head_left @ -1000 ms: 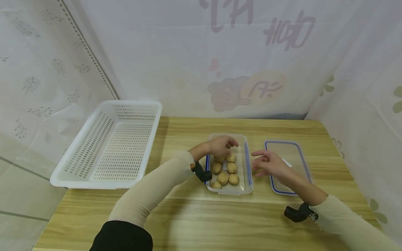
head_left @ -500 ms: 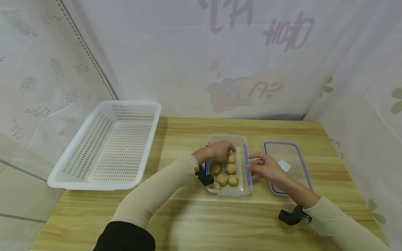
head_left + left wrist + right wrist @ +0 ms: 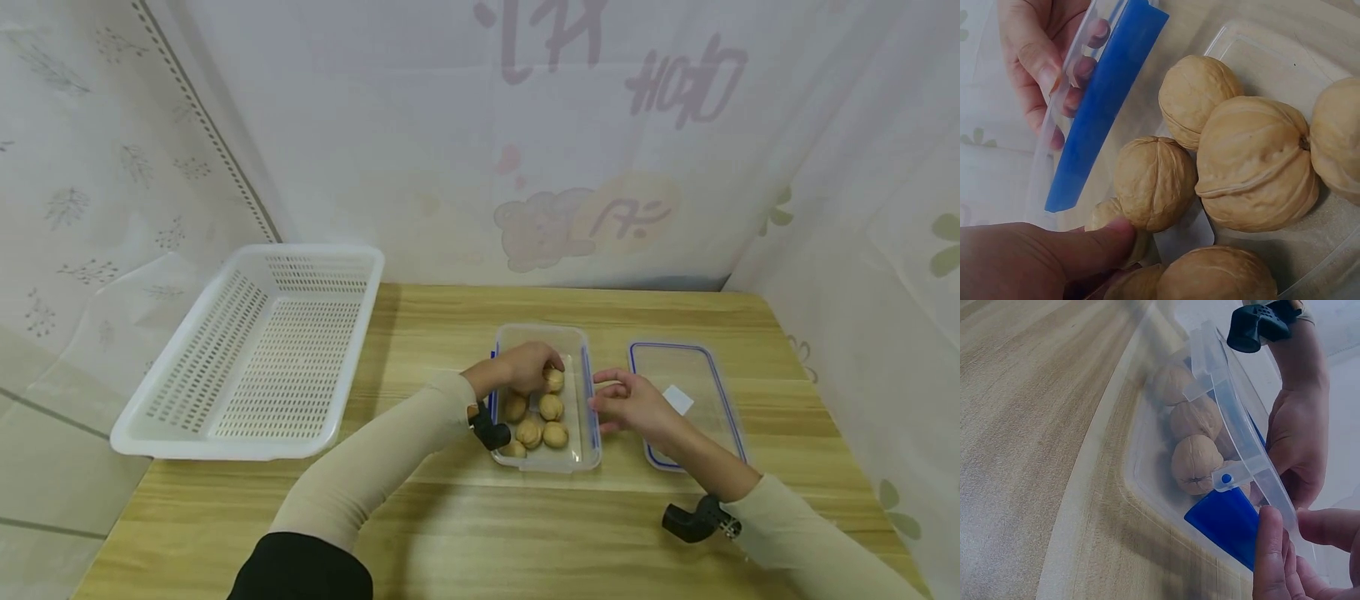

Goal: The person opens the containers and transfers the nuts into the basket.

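Observation:
A clear plastic food box (image 3: 546, 467) with blue side flaps holds several tan walnuts (image 3: 551, 407). Reaching down into its far part is my left hand (image 3: 525, 368). In the left wrist view, its thumb presses on a walnut (image 3: 1105, 211) and the fingers curl out of sight below, pinching it. My right hand (image 3: 636, 407) is at the box's right side. The right wrist view shows that hand gripping the rim (image 3: 1282, 503) between thumb and fingers, beside a hanging blue flap (image 3: 1225, 525).
To the right of the box, the clear lid (image 3: 675, 367) with a blue seal lies flat, a small white paper (image 3: 678, 400) on it. A white slotted basket (image 3: 300, 358) stands at the left of the wooden table (image 3: 480, 533). Patterned cloth (image 3: 420, 150) hangs behind.
My left hand has come down from above the box to the walnuts at its far end. My right hand has moved left and taken hold of the box's rim.

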The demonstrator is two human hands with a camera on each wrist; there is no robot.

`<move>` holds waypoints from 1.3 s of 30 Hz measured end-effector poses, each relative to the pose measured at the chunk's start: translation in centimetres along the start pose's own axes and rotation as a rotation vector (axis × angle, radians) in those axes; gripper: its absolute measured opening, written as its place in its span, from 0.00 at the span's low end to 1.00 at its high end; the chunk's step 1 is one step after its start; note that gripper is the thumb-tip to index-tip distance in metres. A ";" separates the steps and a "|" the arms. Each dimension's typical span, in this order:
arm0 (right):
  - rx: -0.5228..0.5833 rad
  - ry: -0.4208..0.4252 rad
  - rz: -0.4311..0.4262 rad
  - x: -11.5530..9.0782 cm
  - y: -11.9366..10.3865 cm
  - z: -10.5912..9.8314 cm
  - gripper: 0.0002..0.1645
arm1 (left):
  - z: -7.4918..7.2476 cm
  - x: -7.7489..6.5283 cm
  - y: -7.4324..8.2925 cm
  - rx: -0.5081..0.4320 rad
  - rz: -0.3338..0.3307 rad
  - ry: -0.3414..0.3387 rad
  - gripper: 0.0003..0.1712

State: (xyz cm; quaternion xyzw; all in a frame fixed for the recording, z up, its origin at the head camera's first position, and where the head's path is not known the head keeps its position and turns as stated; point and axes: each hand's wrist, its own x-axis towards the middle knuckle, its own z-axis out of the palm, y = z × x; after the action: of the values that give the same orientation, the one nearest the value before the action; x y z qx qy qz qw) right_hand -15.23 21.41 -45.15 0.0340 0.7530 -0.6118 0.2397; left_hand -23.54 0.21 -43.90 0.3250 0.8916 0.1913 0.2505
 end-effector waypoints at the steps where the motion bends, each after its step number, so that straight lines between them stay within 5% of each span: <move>1: 0.001 0.000 0.001 0.0 0.0 0.0 0.31 | 0.0 0.0 0.0 -0.002 0.000 -0.001 0.24; 23: 0.027 -0.001 0.017 -0.3 -0.2 0.1 0.31 | -1.7 -0.3 -0.8 -0.287 0.071 0.072 0.23; 32: 0.039 -0.005 0.013 -0.2 -0.1 0.1 0.32 | -4.6 -1.7 -0.5 -0.399 0.113 0.051 0.23; 39: 0.033 -0.007 0.003 -0.1 0.0 0.0 0.31 | -7.7 -3.1 -0.3 -0.433 0.146 0.099 0.24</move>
State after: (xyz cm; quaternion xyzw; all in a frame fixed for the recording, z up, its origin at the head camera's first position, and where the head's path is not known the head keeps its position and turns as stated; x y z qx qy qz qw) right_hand -15.14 21.43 -45.15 0.0372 0.7419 -0.6240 0.2427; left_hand -26.07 -3.50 -36.86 0.3174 0.8151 0.4117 0.2557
